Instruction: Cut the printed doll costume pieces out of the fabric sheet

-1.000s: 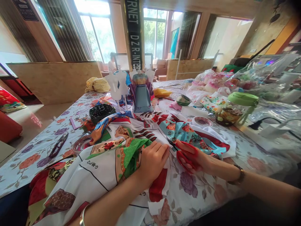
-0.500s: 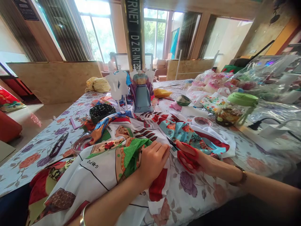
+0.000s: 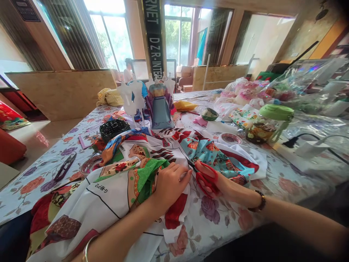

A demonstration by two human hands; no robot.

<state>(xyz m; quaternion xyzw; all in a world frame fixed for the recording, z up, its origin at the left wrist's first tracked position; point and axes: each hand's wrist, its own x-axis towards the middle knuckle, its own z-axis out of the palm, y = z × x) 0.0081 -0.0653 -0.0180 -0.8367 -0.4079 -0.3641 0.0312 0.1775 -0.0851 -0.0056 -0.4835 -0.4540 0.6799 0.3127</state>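
Note:
A large printed fabric [image 3: 114, 189], white with red, green and blue pattern pieces and black lines, lies bunched over the table. My left hand [image 3: 171, 183] is closed on its cut edge, with the fingertips pinched together. In my right hand [image 3: 218, 185] are red-handled scissors [image 3: 207, 178], fingers through the loops. Their dark blades point left and away, at the fabric just beyond my left fingertips. A small white scrap [image 3: 172, 234] lies near the table's front edge, below my left hand.
Thread snips [image 3: 65, 166] and a tape roll [image 3: 91, 164] lie left, near a black basket [image 3: 113, 130]. Small white mannequins [image 3: 139, 95] and a dressed one [image 3: 160, 109] stand behind the fabric. Right are another tape roll [image 3: 229, 139], a green-lidded jar [image 3: 268, 125] and plastic-wrapped flowers [image 3: 245, 91].
The whole view has shifted slightly, so things appear a little further left. The scissors and my right hand have turned slightly, staying at the fabric edge; my left hand keeps its grip.

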